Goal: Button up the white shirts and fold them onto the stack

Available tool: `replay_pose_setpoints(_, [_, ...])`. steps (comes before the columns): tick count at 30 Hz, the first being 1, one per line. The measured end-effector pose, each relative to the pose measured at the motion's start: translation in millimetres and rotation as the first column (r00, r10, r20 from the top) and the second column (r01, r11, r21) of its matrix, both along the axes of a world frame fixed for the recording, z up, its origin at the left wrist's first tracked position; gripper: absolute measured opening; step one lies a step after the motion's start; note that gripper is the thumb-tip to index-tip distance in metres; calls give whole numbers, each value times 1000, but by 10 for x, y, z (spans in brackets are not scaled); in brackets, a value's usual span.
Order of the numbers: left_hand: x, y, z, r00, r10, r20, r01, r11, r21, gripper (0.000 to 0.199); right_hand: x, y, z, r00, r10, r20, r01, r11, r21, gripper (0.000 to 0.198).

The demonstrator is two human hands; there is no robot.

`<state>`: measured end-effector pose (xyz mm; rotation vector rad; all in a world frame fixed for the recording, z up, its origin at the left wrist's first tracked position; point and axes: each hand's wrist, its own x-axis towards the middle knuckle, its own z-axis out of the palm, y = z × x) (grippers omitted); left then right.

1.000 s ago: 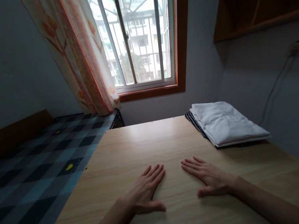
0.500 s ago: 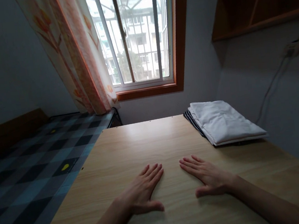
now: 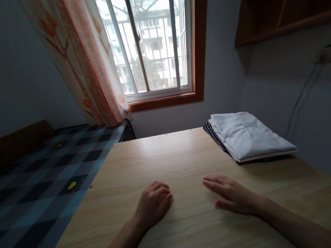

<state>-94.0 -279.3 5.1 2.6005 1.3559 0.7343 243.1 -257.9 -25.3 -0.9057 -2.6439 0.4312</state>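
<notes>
My left hand [image 3: 154, 203] rests on the light wooden tabletop [image 3: 164, 160] with its fingers curled in and the thumb close to them; I see nothing in it. To its right, my right hand [image 3: 232, 195] is open, its fingers stretched out and pointing left, the thumb apart, and it holds nothing. Beyond my right hand lies a folded white cloth [image 3: 250, 135] on top of a dark striped cloth [image 3: 214, 137], on the table's right side. Neither hand touches the cloths.
A bed with a checked sheet [image 3: 34, 194] stands along the table's left side. Behind the table are a window [image 3: 154, 40] and a flowered curtain [image 3: 91, 68]. A wooden shelf [image 3: 283, 2] hangs on the right wall, above a cable [image 3: 302, 94].
My left hand has gone from lying flat with fingers spread to curled. My right hand's fingers have drawn closer together, and it has shifted slightly right. The cloths stay in place.
</notes>
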Motion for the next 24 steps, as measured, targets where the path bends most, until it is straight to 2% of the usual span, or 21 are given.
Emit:
replay_pose_setpoints(3, [-13,38,-41,992,123,18,-124,992,30,48,105,72,29,973,-165,-160,190,969,156,51])
replay_pose_setpoints(5, [-10,44,-48,995,102,-21,-101,994,43,47,282,222,132,913,-311,-266,381,883,275,49])
replay_pose_setpoints(7, [2,36,-43,997,47,-67,-43,997,70,45,560,460,269,786,-504,-357,610,725,320,56])
replay_pose_setpoints(9, [15,27,-33,993,1,-120,12,995,101,45,898,743,388,584,-718,-379,812,512,281,69])
replay_pose_setpoints(10, [19,25,-30,990,-11,-139,28,993,116,44,1065,880,428,475,-814,-335,878,413,241,76])
replay_pose_setpoints(11, [21,24,-28,989,-16,-150,35,991,127,44,1217,1005,449,381,-887,-261,921,337,197,82])
replay_pose_setpoints(12, [22,26,-28,988,-14,-151,34,991,133,44,1344,1113,451,321,-932,-167,942,297,154,85])
replay_pose_setpoints(13, [21,29,-28,989,-9,-145,29,990,135,43,1443,1199,436,292,-954,-74,952,282,119,86])
replay_pose_setpoints(15, [18,37,-32,992,4,-123,13,991,135,43,1552,1311,368,286,-957,44,953,289,91,80])
replay_pose_setpoints(19, [13,52,-42,992,14,-124,1,992,122,43,1553,1375,234,255,-967,31,949,256,185,52])
replay_pose_setpoints(20, [11,57,-46,992,17,-128,-2,993,118,43,1541,1379,225,263,-965,25,944,262,201,45])
replay_pose_setpoints(24, [11,80,-60,995,46,-87,-39,996,79,45,1503,1379,303,374,-924,-83,914,351,203,21])
